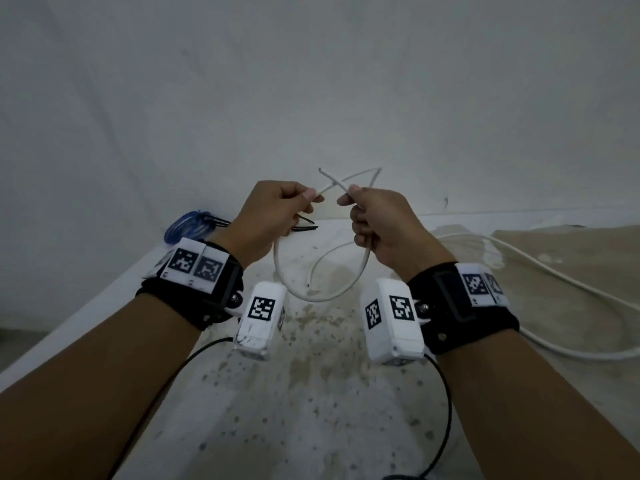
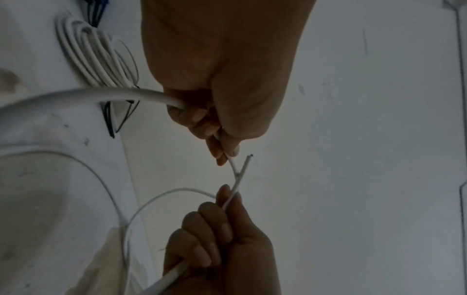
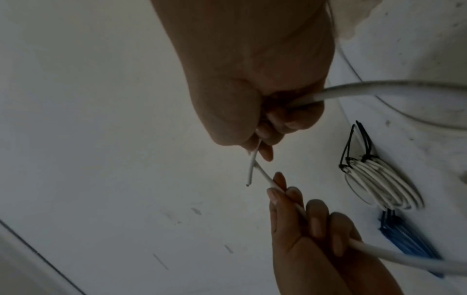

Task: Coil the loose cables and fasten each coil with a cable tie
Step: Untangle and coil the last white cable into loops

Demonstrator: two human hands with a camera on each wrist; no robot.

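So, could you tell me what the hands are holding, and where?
Both hold one white cable: left hand and right hand each grip it near an end, tips crossing.

Stained white tabletop (image 1: 311, 393) open along near edge. At far-left corner: coiled blue cable bundle (image 1: 183, 227), tied white cable coil (image 3: 384, 183). Loose white cable (image 1: 554, 271) crosses right side.

No readable words, brand names or numbers appear anywhere. The only signs are black-and-white square code patterns, like pixelated barcodes, printed on white tags on the left wristband (image 1: 194, 266) and the right wristband (image 1: 481, 284), and on the two white camera boxes (image 1: 261, 308) hanging below the wrists. They carry no letters or digits.
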